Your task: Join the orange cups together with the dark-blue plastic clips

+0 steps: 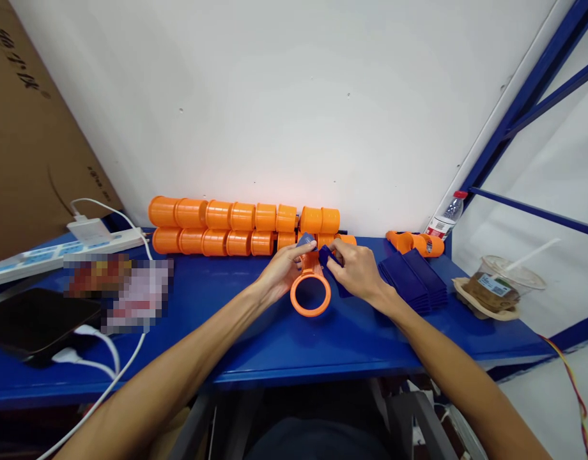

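Note:
My left hand [282, 271] is closed around an orange plastic part with a ring [310, 312] at its near end, held just over the blue table. A small blue piece [305, 239] shows by the left thumb. Fingers of my right hand [358, 267] pinch a dark blue flat piece [325, 255] right beside the orange part. Whether the two blue bits are one piece, I cannot tell. Beyond both hands, orange cylindrical parts [218, 214] lie in two stacked rows along the wall. Stacks of dark blue flat pieces [413, 281] lie right of my right hand.
More orange parts [418, 245] and a red-capped bottle [445, 220] stand at the back right. A drink cup [500, 287] sits in a cardboard holder near the right edge. On the left are a power strip [59, 255], a black device [39, 322] and white cables [140, 348].

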The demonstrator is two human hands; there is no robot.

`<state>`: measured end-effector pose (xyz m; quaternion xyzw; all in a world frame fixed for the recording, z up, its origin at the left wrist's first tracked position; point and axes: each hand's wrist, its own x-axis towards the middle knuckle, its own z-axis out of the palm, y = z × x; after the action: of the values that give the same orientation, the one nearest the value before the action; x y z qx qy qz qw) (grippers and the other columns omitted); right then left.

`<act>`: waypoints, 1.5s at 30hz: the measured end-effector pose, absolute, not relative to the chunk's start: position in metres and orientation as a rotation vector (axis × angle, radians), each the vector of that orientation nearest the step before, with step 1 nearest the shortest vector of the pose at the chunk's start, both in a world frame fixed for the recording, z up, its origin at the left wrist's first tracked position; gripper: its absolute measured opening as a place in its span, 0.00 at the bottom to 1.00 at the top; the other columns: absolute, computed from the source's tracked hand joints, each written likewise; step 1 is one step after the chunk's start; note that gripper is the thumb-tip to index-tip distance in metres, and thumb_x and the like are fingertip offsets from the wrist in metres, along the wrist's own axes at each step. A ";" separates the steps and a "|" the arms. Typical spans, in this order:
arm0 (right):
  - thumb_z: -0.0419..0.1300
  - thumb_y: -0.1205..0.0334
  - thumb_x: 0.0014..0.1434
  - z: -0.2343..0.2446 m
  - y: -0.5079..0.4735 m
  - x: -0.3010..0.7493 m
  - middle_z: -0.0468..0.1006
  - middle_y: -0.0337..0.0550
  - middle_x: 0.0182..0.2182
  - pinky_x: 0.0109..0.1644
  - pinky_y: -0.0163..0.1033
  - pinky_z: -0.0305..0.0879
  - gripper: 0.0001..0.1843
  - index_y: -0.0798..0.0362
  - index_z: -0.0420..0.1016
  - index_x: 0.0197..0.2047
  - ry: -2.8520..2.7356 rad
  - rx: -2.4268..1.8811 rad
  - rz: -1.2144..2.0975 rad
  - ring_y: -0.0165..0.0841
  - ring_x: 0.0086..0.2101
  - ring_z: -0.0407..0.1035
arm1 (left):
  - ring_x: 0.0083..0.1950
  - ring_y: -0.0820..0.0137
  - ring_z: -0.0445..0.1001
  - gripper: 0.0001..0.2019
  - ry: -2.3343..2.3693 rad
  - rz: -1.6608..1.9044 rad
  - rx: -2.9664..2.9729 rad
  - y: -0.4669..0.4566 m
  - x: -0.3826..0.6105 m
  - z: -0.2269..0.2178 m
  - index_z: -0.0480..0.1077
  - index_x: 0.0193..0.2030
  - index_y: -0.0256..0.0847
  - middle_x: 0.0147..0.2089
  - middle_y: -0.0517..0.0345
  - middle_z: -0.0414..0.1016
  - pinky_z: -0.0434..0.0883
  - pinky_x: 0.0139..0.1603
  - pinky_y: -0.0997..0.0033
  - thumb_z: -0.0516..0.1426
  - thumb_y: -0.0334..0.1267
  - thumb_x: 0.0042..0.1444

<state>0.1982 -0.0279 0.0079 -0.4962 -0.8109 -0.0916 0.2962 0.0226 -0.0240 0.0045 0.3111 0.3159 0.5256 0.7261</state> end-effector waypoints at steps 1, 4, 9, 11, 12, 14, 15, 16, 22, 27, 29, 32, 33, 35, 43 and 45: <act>0.57 0.65 0.61 0.008 -0.028 0.198 0.79 0.41 0.27 0.33 0.36 0.50 0.05 0.51 0.74 0.39 -2.153 -1.323 -0.244 0.34 0.28 0.69 | 0.23 0.71 0.74 0.08 0.700 1.153 0.689 -0.024 0.022 0.005 0.76 0.31 0.35 0.25 0.56 0.77 0.75 0.29 0.71 0.70 0.33 0.49; 0.57 0.65 0.62 0.011 -0.030 0.199 0.79 0.40 0.27 0.33 0.36 0.50 0.05 0.51 0.74 0.38 -2.135 -1.315 -0.240 0.33 0.27 0.69 | 0.24 0.71 0.74 0.06 0.708 1.143 0.681 -0.025 0.020 0.005 0.76 0.32 0.34 0.26 0.56 0.76 0.75 0.29 0.72 0.68 0.33 0.52; 0.57 0.65 0.62 0.016 -0.031 0.201 0.79 0.39 0.26 0.34 0.35 0.51 0.05 0.51 0.75 0.38 -2.103 -1.316 -0.208 0.32 0.26 0.68 | 0.29 0.68 0.79 0.06 0.691 1.092 0.691 -0.027 0.018 0.010 0.76 0.36 0.35 0.30 0.52 0.78 0.78 0.36 0.69 0.66 0.36 0.55; 0.58 0.65 0.62 0.015 -0.031 0.201 0.80 0.40 0.27 0.35 0.35 0.52 0.05 0.52 0.75 0.39 -2.104 -1.302 -0.221 0.32 0.27 0.70 | 0.29 0.68 0.79 0.07 0.687 1.093 0.708 -0.027 0.017 0.009 0.76 0.37 0.35 0.30 0.53 0.79 0.79 0.37 0.69 0.67 0.36 0.54; 0.58 0.65 0.62 0.014 -0.032 0.201 0.81 0.41 0.28 0.35 0.36 0.52 0.05 0.52 0.76 0.39 -2.114 -1.289 -0.237 0.33 0.28 0.70 | 0.29 0.68 0.79 0.08 0.687 1.093 0.720 -0.027 0.017 0.009 0.76 0.37 0.35 0.30 0.53 0.79 0.78 0.36 0.69 0.67 0.36 0.53; 0.58 0.65 0.62 0.011 -0.032 0.200 0.82 0.43 0.30 0.35 0.36 0.52 0.05 0.52 0.76 0.38 -2.145 -1.267 -0.281 0.34 0.30 0.72 | 0.28 0.69 0.78 0.10 0.697 1.099 0.761 -0.026 0.017 0.005 0.76 0.37 0.35 0.30 0.53 0.79 0.78 0.35 0.70 0.69 0.37 0.51; 0.58 0.65 0.63 0.010 -0.033 0.199 0.82 0.44 0.31 0.35 0.37 0.52 0.05 0.53 0.76 0.38 -2.166 -1.262 -0.303 0.35 0.30 0.73 | 0.28 0.69 0.78 0.11 0.706 1.105 0.793 -0.025 0.018 0.003 0.76 0.36 0.35 0.30 0.53 0.79 0.78 0.34 0.70 0.70 0.37 0.49; 0.58 0.65 0.63 0.009 -0.033 0.198 0.83 0.45 0.32 0.34 0.37 0.52 0.05 0.53 0.76 0.39 -2.189 -1.261 -0.321 0.35 0.31 0.73 | 0.28 0.69 0.78 0.13 0.717 1.115 0.832 -0.025 0.018 0.001 0.76 0.37 0.35 0.31 0.53 0.79 0.77 0.33 0.71 0.71 0.37 0.48; 0.55 0.67 0.65 0.006 -0.038 0.194 0.84 0.48 0.37 0.34 0.38 0.53 0.10 0.56 0.76 0.47 -2.297 -1.212 -0.410 0.36 0.33 0.74 | 0.29 0.70 0.77 0.20 0.773 1.209 1.003 -0.028 0.022 -0.001 0.77 0.41 0.36 0.35 0.52 0.81 0.74 0.28 0.73 0.74 0.41 0.43; 0.52 0.69 0.66 0.004 -0.039 0.192 0.83 0.49 0.36 0.32 0.38 0.53 0.11 0.57 0.76 0.44 -2.357 -1.174 -0.497 0.35 0.31 0.73 | 0.27 0.70 0.76 0.19 0.762 1.222 0.951 -0.032 0.023 0.005 0.75 0.36 0.37 0.30 0.57 0.78 0.73 0.28 0.73 0.74 0.40 0.40; 0.52 0.69 0.66 0.004 -0.039 0.192 0.83 0.49 0.35 0.31 0.38 0.52 0.11 0.57 0.76 0.44 -2.362 -1.165 -0.502 0.35 0.31 0.73 | 0.27 0.70 0.76 0.19 0.758 1.212 0.938 -0.031 0.022 0.005 0.74 0.37 0.38 0.30 0.58 0.78 0.74 0.28 0.72 0.74 0.40 0.40; 0.52 0.69 0.66 0.004 -0.037 0.193 0.83 0.47 0.36 0.32 0.38 0.52 0.12 0.57 0.76 0.47 -2.336 -1.140 -0.498 0.33 0.32 0.73 | 0.29 0.71 0.76 0.20 0.750 1.216 0.953 -0.030 0.021 0.003 0.75 0.39 0.37 0.34 0.57 0.80 0.74 0.30 0.72 0.74 0.40 0.41; 0.52 0.69 0.66 0.004 -0.037 0.193 0.83 0.47 0.36 0.32 0.37 0.52 0.12 0.57 0.76 0.47 -2.332 -1.137 -0.502 0.33 0.31 0.73 | 0.29 0.71 0.76 0.21 0.751 1.218 0.962 -0.029 0.021 0.002 0.75 0.40 0.37 0.35 0.56 0.80 0.74 0.30 0.72 0.74 0.40 0.41; 0.52 0.69 0.67 0.004 -0.036 0.194 0.83 0.46 0.35 0.31 0.37 0.51 0.11 0.57 0.76 0.46 -2.336 -1.139 -0.516 0.33 0.31 0.72 | 0.29 0.72 0.76 0.22 0.757 1.220 0.973 -0.028 0.021 0.000 0.75 0.41 0.37 0.36 0.57 0.80 0.74 0.30 0.72 0.74 0.41 0.41; 0.53 0.68 0.68 0.002 -0.039 0.192 0.82 0.48 0.33 0.31 0.38 0.52 0.10 0.58 0.76 0.43 -2.394 -1.147 -0.542 0.35 0.31 0.74 | 0.29 0.73 0.74 0.22 0.792 1.234 0.951 -0.030 0.022 -0.002 0.72 0.37 0.39 0.33 0.60 0.77 0.71 0.30 0.73 0.75 0.41 0.39; 0.53 0.68 0.69 0.002 -0.040 0.191 0.82 0.49 0.33 0.32 0.39 0.53 0.10 0.58 0.76 0.44 -2.420 -1.151 -0.546 0.36 0.31 0.74 | 0.28 0.73 0.74 0.23 0.791 1.248 0.935 -0.031 0.023 -0.001 0.70 0.36 0.39 0.31 0.62 0.76 0.70 0.29 0.74 0.76 0.41 0.37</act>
<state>0.1906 -0.0403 0.0022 -0.4121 -0.8667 -0.1955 0.2021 0.0231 -0.0314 -0.0010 0.4102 0.3470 0.5473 0.6417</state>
